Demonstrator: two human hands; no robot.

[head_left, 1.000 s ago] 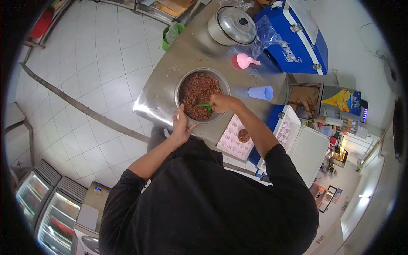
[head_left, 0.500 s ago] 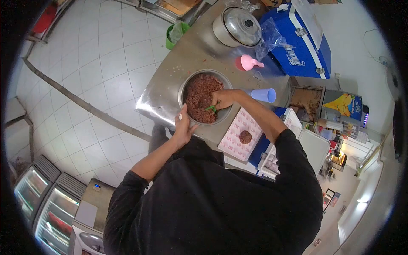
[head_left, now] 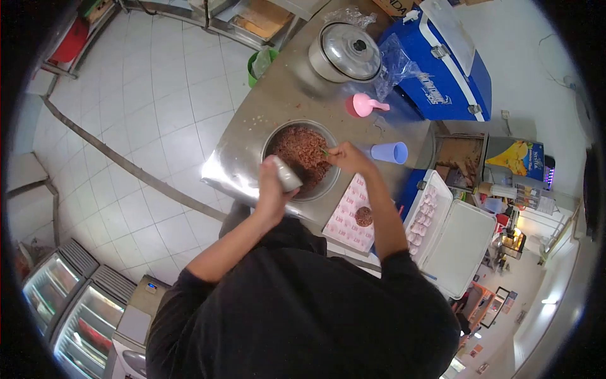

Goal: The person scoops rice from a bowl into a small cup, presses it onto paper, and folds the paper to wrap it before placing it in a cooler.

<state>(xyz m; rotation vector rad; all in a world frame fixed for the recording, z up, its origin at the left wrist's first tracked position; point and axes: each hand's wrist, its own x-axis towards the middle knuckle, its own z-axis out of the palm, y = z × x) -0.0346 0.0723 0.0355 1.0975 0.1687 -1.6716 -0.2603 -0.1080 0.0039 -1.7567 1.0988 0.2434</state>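
Note:
A metal bowl (head_left: 331,189) of ground meat (head_left: 302,148) rests on the steel table. My left hand (head_left: 270,192) is wrapped round a pale, short cylinder, like a small cup (head_left: 287,177), tilted above the bowl's near left side. In my right hand (head_left: 347,156) is a slim green-handled utensil (head_left: 325,152), held at the right side of the meat; its working end is hidden in the meat. Right of the bowl lies a stack of pink printed paper (head_left: 347,218), with one round meat patty (head_left: 364,216) on top.
Beyond the bowl stand a lidded pot (head_left: 344,54), a pink scoop (head_left: 365,105) and a purple cup (head_left: 389,152). A blue cooler (head_left: 435,69) is at the back right. An open cooler (head_left: 420,221) with wrapped packets sits beside the paper. A green bin (head_left: 254,79) is by the table's left edge.
My left hand has risen from the bowl's rim to over the meat, with the pale cylinder now showing in it. My right hand has drawn back toward the right rim with the green-handled utensil.

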